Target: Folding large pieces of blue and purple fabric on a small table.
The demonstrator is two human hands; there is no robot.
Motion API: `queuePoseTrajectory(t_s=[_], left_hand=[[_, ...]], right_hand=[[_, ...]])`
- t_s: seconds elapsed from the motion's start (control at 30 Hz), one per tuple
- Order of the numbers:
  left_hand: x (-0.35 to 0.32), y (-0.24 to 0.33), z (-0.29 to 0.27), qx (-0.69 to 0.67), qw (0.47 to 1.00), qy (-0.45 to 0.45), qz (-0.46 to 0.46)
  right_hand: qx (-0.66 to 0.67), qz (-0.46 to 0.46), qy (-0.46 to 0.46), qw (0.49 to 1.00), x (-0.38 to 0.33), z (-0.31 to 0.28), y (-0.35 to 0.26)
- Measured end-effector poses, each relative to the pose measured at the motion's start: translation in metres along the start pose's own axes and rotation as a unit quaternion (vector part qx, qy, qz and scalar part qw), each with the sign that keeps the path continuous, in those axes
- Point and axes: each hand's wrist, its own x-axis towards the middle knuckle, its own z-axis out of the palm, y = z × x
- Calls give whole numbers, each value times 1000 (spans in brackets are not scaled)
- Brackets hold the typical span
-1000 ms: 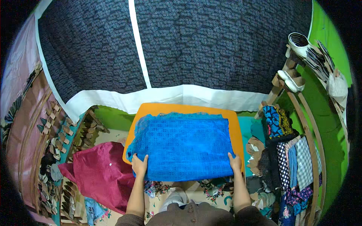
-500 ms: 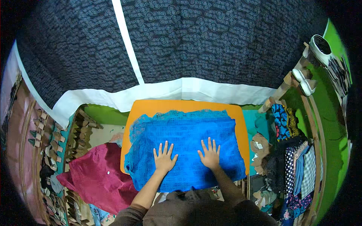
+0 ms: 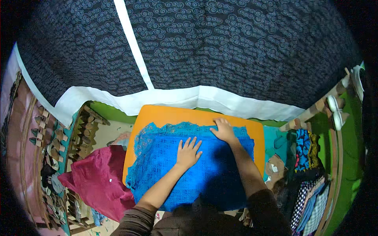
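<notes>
Wore a dark brown long-sleeved top, sleeves pushed up near the elbows, forearms left bare. Showed no rings, watch or bracelet on the bare left hand (image 3: pixel 188 152) or the bare right hand (image 3: pixel 224 131). Carried no gloves.

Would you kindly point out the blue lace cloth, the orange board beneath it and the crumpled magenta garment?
blue lace cloth (image 3: pixel 157 165): head view, on its left half, clear of both hands.
orange board (image 3: pixel 173 115): head view, on its bare far edge.
crumpled magenta garment (image 3: pixel 100 179): head view, on its middle.
</notes>
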Motion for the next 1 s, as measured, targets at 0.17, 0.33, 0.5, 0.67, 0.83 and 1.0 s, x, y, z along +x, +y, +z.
queuePoseTrajectory(t_s=[0.17,0.33,0.5,0.67,0.83,1.0], left_hand=[[-4,-20,26,27,999,-39,-19],[45,-6,-11,1,984,-169,-60],[63,-41,-32,6,986,-161,-29],[31,5,-96,6,995,-88,50],[10,7,-108,-7,991,40,124],[8,26,-128,-6,978,-159,138]], right_hand=[[-98,-19,-233,967,34,35,-16],[93,-51,-256,961,30,60,30],[100,-110,-292,945,42,34,5],[19,-168,-313,935,34,-18,-28],[107,-217,-385,891,-12,-27,-31],[-5,-265,-463,846,-60,-10,-29]])
